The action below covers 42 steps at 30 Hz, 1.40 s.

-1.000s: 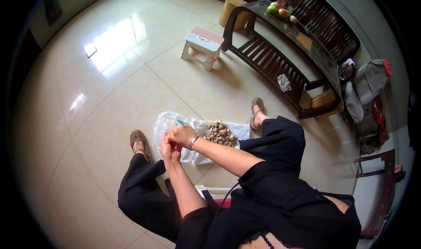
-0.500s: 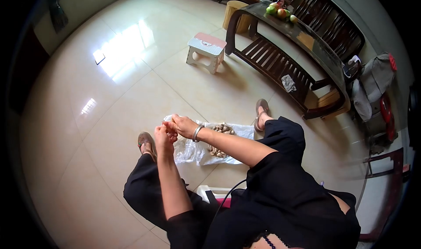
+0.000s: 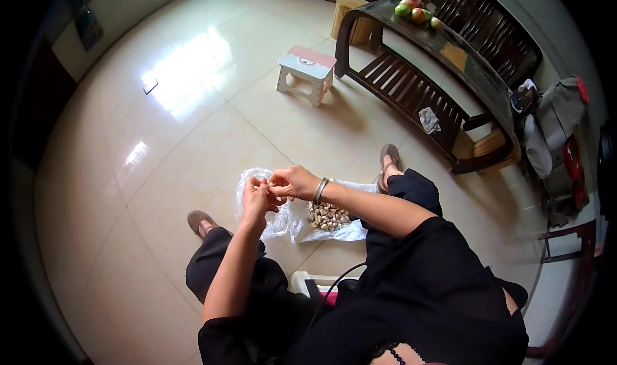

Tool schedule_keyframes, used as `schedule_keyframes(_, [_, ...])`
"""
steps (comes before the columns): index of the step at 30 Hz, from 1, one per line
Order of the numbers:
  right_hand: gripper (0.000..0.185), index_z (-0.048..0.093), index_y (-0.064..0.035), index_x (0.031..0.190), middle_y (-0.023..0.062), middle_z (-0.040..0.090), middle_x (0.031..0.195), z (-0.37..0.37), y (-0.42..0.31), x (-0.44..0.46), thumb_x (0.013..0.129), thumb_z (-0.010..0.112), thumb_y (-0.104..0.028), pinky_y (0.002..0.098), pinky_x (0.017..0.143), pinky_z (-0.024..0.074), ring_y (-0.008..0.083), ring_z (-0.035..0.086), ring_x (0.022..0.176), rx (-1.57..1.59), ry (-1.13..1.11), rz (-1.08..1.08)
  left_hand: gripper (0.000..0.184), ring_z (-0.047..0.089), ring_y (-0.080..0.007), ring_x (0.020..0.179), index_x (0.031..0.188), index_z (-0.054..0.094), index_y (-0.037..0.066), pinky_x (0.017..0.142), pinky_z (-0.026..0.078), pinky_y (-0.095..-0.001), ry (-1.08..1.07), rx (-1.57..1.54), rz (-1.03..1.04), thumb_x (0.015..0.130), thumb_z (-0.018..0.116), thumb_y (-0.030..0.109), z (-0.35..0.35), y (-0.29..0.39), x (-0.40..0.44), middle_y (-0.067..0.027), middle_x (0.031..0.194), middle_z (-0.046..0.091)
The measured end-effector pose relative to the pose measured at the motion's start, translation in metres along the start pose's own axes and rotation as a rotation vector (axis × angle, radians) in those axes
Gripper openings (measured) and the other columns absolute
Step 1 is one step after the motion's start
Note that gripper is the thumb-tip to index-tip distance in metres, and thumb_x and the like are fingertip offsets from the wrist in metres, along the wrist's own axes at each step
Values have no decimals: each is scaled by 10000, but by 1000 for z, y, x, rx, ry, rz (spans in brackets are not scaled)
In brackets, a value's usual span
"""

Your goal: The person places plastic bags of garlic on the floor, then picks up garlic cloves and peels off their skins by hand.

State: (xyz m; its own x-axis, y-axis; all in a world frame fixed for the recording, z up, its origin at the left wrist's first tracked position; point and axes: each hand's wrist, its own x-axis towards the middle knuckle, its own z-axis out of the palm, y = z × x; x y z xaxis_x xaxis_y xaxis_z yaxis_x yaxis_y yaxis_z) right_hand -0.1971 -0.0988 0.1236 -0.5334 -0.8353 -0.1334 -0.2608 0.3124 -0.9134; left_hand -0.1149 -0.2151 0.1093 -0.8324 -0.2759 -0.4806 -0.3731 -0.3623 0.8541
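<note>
Shifted rightward, left hand [image 3: 254, 204] and right hand [image 3: 294, 183] pinch a small piece [image 3: 271, 186] (kind unclear) over the bag [image 3: 277, 225]; floor [image 3: 173, 178] opens past its left edge.

Bag [image 3: 276, 225]: thin, crinkled plastic
Heaped pieces [image 3: 331, 218]: matt
Bracelet [image 3: 320, 191]: shiny metal
Floor [image 3: 173, 172]: glossy tile
Stool [image 3: 306, 62]: smooth plastic
Desk [image 3: 483, 85]: wood, glossy top
</note>
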Motion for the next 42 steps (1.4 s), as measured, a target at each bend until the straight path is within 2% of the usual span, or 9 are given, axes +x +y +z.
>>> schedule_keyframes(8, [195,551,-6,779,73,573,595,8,3,9,754,551,-200,229,475,447,110,551,514,6,-12,37,116,539,-199,478,823,401,5,368,439,-266,35,30,155,861,379,113,-9,-16,4,-118,619,507])
schedule_keyframes(13, [154,549,4,831,46,555,569,15,3,7,767,544,-136,211,455,428,76,516,482,-179,42,-189,123,518,-151,479,812,428,3,391,418,-239,-26,0,167,857,398,114,-15,-7,-12,-80,613,495])
schedule_keyframes(18, [131,520,10,882,15,521,559,8,-10,-4,792,514,-86,188,418,385,43,479,471,84,-80,16,129,482,-103,446,772,422,25,362,364,-191,-25,19,162,859,399,117,-10,-8,-16,-46,580,474])
schedule_keyframes(23, [86,480,7,859,14,510,608,1,1,-7,800,480,-56,180,411,373,46,455,470,230,-149,104,127,477,-98,443,735,415,24,362,357,-229,-23,46,190,838,431,97,1,-17,-14,-37,556,461])
schedule_keyframes(27, [167,493,-32,830,39,532,577,4,19,-11,779,483,-191,219,453,421,85,504,489,158,-141,191,97,430,-71,438,771,395,59,381,345,-217,98,404,324,854,398,110,9,-42,-4,-10,543,441])
schedule_keyframes(32, [206,476,-23,835,111,569,650,8,48,-12,762,492,-215,304,540,444,215,571,601,3,3,88,109,417,-78,380,797,389,53,321,319,-216,100,474,209,863,397,139,18,-44,11,-30,511,450])
schedule_keyframes(33, [206,476,-23,835,111,569,650,6,49,-10,762,492,-215,304,540,444,215,571,601,-7,20,89,117,515,-157,451,806,390,22,405,401,-285,102,474,133,847,404,131,21,-34,9,-108,603,539])
schedule_keyframes(36, [202,481,-11,960,82,565,647,4,48,-2,838,358,-115,253,510,447,123,549,524,35,-24,-61,117,489,-130,438,796,387,19,391,390,-267,111,403,180,860,384,116,19,-34,23,-93,576,526])
schedule_keyframes(42, [275,431,3,1090,74,562,632,-16,40,3,866,364,-141,217,526,456,95,542,539,379,-90,91,186,443,-98,404,812,469,19,345,337,-216,32,114,172,865,388,178,11,-22,39,-53,570,513])
